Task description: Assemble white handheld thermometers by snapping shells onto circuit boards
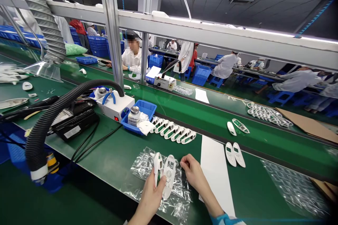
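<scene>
My left hand point(151, 195) is closed around two white plastic shells point(164, 172), held upright side by side over a clear bubble-wrap sheet point(142, 163) on the green bench. The right shell has an oval window and button holes. My right hand point(192, 174) rests just right of the shells, its fingers curled in a pinch at the edge of the wrap; whether anything is between them I cannot make out.
A row of white-green parts point(174, 132) lies behind the wrap, next to a blue tray point(148, 107) with a small bottle point(134, 115). A black corrugated hose point(52, 112) arcs at left. White paper strip point(215, 168) and two shells point(235, 154) lie right. Workers sit beyond the conveyor.
</scene>
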{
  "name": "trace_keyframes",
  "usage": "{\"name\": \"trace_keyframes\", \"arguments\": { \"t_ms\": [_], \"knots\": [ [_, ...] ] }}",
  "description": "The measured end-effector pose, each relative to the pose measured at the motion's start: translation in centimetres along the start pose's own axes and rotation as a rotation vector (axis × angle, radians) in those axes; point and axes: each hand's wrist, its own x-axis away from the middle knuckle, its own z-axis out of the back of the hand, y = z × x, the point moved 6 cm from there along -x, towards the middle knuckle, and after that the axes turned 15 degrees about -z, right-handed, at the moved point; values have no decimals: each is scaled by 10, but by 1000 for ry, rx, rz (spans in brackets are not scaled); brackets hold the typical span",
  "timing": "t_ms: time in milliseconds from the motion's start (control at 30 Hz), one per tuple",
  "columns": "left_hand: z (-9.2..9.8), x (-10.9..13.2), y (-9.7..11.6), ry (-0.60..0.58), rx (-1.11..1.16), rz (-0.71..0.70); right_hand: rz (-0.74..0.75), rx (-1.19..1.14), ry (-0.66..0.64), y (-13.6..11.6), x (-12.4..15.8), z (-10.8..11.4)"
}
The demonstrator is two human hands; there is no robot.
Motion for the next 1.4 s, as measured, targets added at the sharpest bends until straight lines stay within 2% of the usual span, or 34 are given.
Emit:
{"name": "trace_keyframes", "arguments": {
  "t_ms": [200, 400, 500, 633, 767, 933, 1400],
  "knots": [
    [-1, 1, 7, 0, 27, -4, 3, -122, -5, 3, 0, 4],
    [-3, -2, 11, -102, -18, -31, -40, -293, 26, 8, -1, 13],
    [-2, -3, 16, -69, -88, -43, -16, -304, 101, -4, 10, 31],
    [-2, -3, 27, -57, -202, -69, 69, -270, 161, -35, 37, 51],
    [-2, -2, 31, -49, -258, -94, 138, -108, 103, -58, 54, 39],
    [-1, 1, 26, -33, -267, -122, 135, 51, 96, -56, 56, 17],
    [1, 8, 33, -26, -262, -72, 164, 76, 122, -57, 58, 6]
  ]
}}
